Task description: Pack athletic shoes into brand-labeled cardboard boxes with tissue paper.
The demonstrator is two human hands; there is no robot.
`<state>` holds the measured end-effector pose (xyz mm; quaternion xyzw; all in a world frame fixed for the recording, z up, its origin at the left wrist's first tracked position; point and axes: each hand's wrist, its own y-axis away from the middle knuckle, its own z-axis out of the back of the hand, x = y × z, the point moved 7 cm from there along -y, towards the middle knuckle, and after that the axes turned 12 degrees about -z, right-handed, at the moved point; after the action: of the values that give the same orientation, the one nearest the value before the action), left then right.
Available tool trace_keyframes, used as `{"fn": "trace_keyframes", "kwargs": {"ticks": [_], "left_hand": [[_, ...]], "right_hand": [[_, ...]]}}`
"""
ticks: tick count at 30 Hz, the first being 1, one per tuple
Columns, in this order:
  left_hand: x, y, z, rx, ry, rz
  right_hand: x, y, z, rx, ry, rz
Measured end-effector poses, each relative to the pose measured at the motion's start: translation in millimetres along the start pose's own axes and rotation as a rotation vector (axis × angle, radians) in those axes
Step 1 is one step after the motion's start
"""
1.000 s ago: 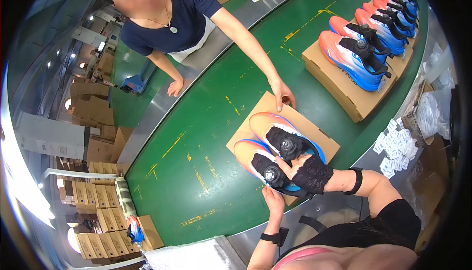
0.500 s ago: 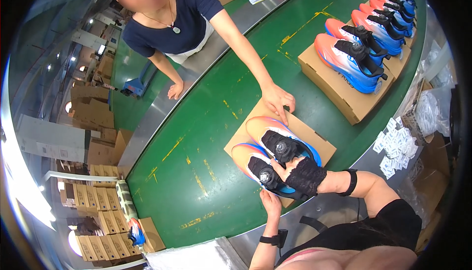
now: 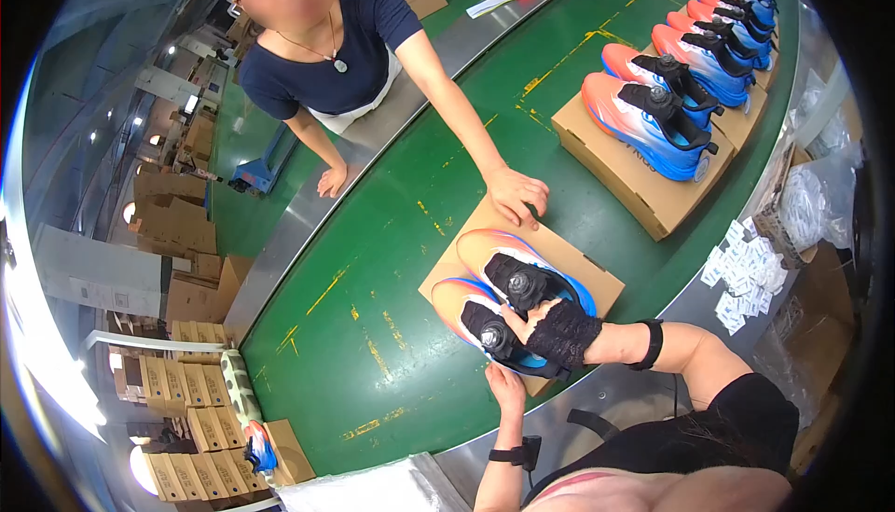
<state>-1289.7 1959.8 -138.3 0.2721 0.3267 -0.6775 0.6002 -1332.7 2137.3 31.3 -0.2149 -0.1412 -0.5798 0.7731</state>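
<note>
A pair of orange, white and blue sneakers with black tongues and round black knobs lies on a closed brown shoebox in front of me. My left hand (image 3: 506, 388) grips the heel side of the left sneaker (image 3: 459, 311) from below; its fingertips are partly hidden by the shoe. My right hand (image 3: 524, 322), with a black lace cuff at the wrist, reaches over the collars and has its fingers on the left sneaker's opening. The right sneaker (image 3: 480, 246) lies alongside. The shoebox (image 3: 583, 274) is under both shoes.
Across the green table (image 3: 308, 372), a co-worker's hand (image 3: 516, 197) rests on the shoebox's far edge. More sneakers (image 3: 643, 120) stand on boxes (image 3: 620, 176) at the far right. White labels (image 3: 746, 274) are piled at the right edge, beside plastic bags (image 3: 811, 204).
The co-worker's pointing finger has drawn back and the hand is more curled. My right hand sits slightly lower over the left sneaker's opening. The whole view has shifted a little.
</note>
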Motion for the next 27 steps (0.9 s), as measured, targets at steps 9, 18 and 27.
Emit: {"fn": "trace_keyframes", "kwargs": {"ticks": [9,18,27], "left_hand": [[-12,9,3,-0.045,-0.017,-0.078],[36,38,-6,0.097,-0.466,-0.526],[-151,-76,133,-0.52,-0.198,-0.373]], "right_hand": [[2,13,1,-0.012,-0.003,-0.007],[14,76,28,0.043,-0.151,0.276],[-14,216,26,0.112,-0.064,0.471]]}}
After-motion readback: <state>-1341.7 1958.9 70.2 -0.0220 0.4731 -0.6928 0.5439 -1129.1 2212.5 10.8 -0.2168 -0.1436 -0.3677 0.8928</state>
